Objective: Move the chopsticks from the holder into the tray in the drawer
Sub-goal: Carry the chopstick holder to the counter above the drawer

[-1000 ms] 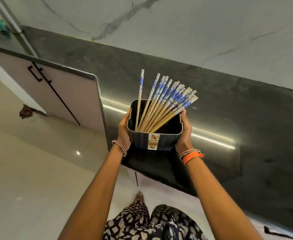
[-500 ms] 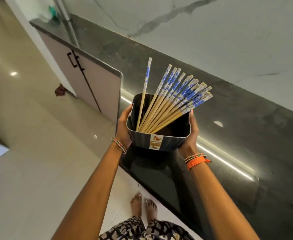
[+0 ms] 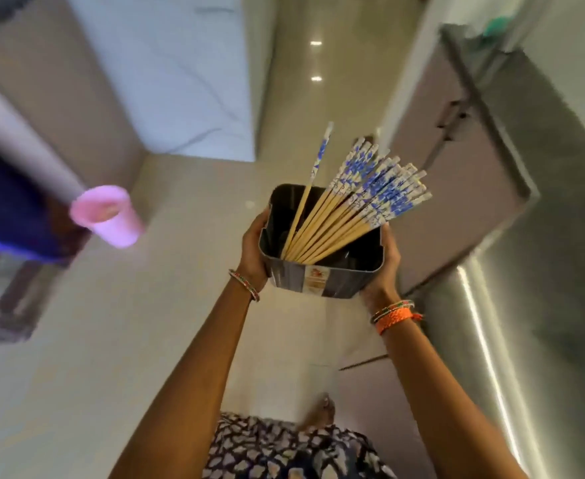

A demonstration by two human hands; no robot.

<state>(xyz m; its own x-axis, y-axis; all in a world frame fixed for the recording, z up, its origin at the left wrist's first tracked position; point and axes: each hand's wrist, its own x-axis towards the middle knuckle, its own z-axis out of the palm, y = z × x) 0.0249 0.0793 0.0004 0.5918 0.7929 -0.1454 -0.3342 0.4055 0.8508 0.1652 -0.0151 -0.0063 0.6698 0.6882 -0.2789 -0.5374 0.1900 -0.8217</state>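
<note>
Presently both hands carry one item between them. The left hand (image 3: pixel 254 252) grips the left wall of the holder (image 3: pixel 322 276), fingers curled round its side, a thin bangle (image 3: pixel 245 284) on the wrist. The right hand (image 3: pixel 382 271) grips the right wall likewise, thumb at the rim, with an orange braided band (image 3: pixel 396 318) and slim bangles on the wrist. Holder: dark, square, open-topped, held in the air at arm's length over the pale floor (image 3: pixel 111 340), a small label on its near face. The chopsticks (image 3: pixel 350 209) stand inside it, wooden shafts gathered at the near left corner, blue-and-white ends fanned up and to the right; one chopstick stands apart, more upright. A dark counter (image 3: pixel 560 271) with cabinet fronts runs along the right. A pink cup-shaped object (image 3: pixel 108 216) sits at left, blurred. Drawer and tray: not in view.
</note>
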